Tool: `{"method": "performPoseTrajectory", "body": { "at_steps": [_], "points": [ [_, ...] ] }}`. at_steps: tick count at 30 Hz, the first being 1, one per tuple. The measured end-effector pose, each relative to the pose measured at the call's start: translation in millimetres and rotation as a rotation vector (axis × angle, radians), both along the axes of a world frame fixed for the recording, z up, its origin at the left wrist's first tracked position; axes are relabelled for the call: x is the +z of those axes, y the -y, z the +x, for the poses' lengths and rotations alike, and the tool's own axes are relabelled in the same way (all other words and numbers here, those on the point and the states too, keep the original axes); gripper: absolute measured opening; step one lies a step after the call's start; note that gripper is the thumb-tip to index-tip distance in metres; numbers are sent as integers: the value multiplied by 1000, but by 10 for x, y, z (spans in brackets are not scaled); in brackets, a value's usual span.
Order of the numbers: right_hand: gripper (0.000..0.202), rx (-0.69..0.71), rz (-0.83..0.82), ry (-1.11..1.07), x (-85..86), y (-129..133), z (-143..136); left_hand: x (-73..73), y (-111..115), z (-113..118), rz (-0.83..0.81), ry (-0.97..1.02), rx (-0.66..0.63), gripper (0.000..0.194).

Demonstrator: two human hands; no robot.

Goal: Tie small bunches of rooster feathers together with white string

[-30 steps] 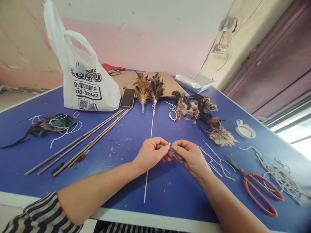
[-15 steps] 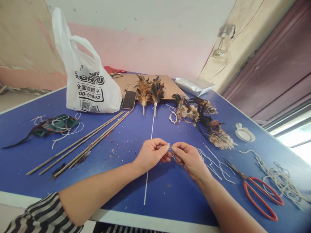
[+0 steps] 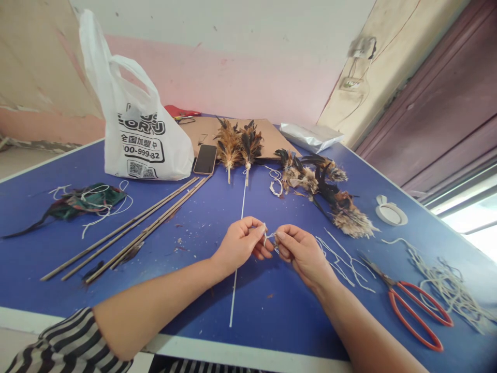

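My left hand [image 3: 243, 242] pinches a thin white string [image 3: 270, 237] between thumb and forefinger, above the middle of the blue table [image 3: 186, 300]. Just to its right, my right hand [image 3: 301, 252] pinches the same string, which spans the small gap between my fingertips. Loose white strings [image 3: 355, 261] lie on the table right of my right hand. Beyond my hands, two brown and black feather bundles [image 3: 229, 147] [image 3: 251, 145] rest with their stems toward me.
Red-handled scissors [image 3: 419, 311] and tangled string [image 3: 446, 290] lie at right, near a white ring-shaped holder [image 3: 391, 213]. More feathers [image 3: 345, 212] sit right of centre. Thin sticks [image 3: 147, 230], a phone [image 3: 205, 159], a white plastic bag [image 3: 143, 124] and a green bundle [image 3: 91, 201] are at left.
My left hand has shifted slightly left and up, away from my right hand. More of the white string shows between the fingertips.
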State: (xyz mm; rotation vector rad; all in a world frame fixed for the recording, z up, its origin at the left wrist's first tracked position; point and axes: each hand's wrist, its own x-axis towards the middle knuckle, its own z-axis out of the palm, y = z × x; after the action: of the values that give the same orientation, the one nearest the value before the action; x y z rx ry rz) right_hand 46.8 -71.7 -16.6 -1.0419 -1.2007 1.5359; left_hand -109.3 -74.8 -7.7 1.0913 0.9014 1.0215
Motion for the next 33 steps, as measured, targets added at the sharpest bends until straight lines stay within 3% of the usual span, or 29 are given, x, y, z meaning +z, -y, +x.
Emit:
{"method": "performPoseTrajectory", "body": {
  "at_steps": [13, 21, 30, 33],
  "points": [
    [22, 1, -67, -295, 99, 54, -76, -42, 14, 11, 46, 48, -40, 33],
    [18, 106, -124, -181, 47, 45, -80, 12, 1, -56, 293, -114, 174, 24],
    [22, 112, -109, 9, 50, -19, 35, 37, -185, -173, 158, 68, 230, 25],
    [21, 131, -104, 62, 53, -60, 134, 45, -332, -296, 53, 195, 309, 21]
  ]
}}
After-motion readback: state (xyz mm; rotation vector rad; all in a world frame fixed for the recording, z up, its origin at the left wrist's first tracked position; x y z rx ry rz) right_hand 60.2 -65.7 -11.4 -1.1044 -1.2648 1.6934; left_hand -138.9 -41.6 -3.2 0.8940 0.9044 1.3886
